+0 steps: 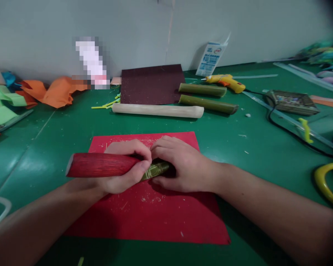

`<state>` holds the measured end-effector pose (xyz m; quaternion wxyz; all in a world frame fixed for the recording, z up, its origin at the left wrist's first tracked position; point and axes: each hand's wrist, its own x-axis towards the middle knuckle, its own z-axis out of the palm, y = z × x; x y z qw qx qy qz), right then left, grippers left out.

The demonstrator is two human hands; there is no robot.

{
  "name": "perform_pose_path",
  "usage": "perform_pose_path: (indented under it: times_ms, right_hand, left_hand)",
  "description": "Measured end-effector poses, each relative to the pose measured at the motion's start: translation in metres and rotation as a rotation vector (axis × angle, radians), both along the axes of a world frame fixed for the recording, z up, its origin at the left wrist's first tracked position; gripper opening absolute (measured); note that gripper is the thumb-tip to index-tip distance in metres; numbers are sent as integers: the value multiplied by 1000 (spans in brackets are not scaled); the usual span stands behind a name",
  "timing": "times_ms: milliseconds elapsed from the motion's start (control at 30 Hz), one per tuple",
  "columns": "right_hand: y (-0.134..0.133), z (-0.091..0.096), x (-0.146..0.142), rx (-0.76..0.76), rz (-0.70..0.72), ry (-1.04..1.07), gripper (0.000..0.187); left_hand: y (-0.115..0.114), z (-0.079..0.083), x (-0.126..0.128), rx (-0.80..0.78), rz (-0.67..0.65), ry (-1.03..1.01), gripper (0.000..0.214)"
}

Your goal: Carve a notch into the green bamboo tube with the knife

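your left hand (124, 168) and right hand (183, 166) meet over a bamboo stick (155, 170) that lies crosswise on the red sheet (155, 218), near its far edge. the stick's left part wears a red cover (100, 164) with a wood-like grain, and only a short green stretch shows between your hands. your left fingers are curled tight around the covered part, thumb on top, which looks like a way to stop it rolling. your right fingers are closed down over the bare green end, pressing it to the sheet, with both thumbs touching at the cover's edge. the sheet seems there to shield the bench (58, 140); pale crumbs and slivers lie scattered on it.

beyond the sheet, well apart from your hands, lie a pale stick (158, 110), two green bamboo pieces (208, 104), a dark sheet (152, 84) and a yellow glue gun (227, 82). orange paper scraps (55, 92) sit far left. yellow scissors (325, 183) and a black cable (282, 127) lie to your right. nothing crowds your hands.
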<state>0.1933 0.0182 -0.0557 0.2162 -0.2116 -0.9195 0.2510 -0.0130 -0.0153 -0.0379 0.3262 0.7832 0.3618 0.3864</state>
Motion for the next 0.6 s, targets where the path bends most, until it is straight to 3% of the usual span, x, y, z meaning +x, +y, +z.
perform_pose_path:
  times_ms: [267, 600]
  right_hand:
    - [2, -3, -3, -16, 9, 42, 22]
    - [2, -1, -3, -112, 31, 59, 20]
  left_hand:
    - [0, 0, 0, -68, 1, 47, 11]
    - [-3, -7, -1, 72, 21, -28, 16]
